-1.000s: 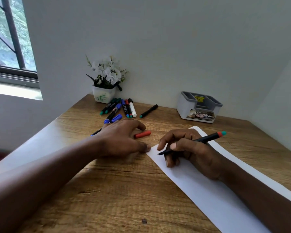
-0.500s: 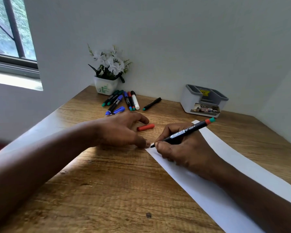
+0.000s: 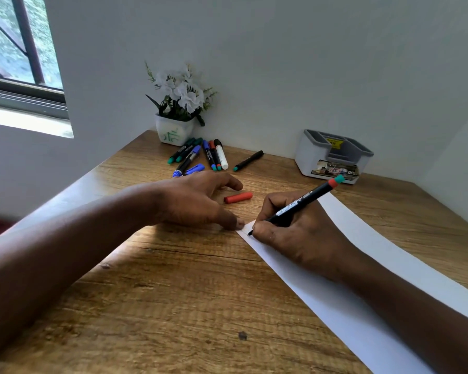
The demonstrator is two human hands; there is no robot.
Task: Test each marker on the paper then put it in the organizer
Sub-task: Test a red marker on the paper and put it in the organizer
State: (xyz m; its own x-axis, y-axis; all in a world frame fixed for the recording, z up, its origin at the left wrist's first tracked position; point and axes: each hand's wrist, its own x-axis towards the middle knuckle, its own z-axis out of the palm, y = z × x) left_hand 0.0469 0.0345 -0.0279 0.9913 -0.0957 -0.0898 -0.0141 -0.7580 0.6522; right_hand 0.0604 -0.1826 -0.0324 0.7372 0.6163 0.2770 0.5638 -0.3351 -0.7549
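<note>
Head view: the right hand (image 3: 295,236) pinches a marker (image 3: 300,205), fingers curled round its barrel, its tip touching a corner of the paper (image 3: 362,306). The left hand (image 3: 197,201) lies flat on the surface (image 3: 173,306), fingers spread, thumb at the paper's edge. A red cap (image 3: 238,197) lies just beyond the hands. The organizer (image 3: 333,157) stands by the wall.

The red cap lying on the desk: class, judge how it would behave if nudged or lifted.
The red cap looks cylindrical and lies on its side on the desk, so it probably rolls. Being small, it is likely light.
</note>
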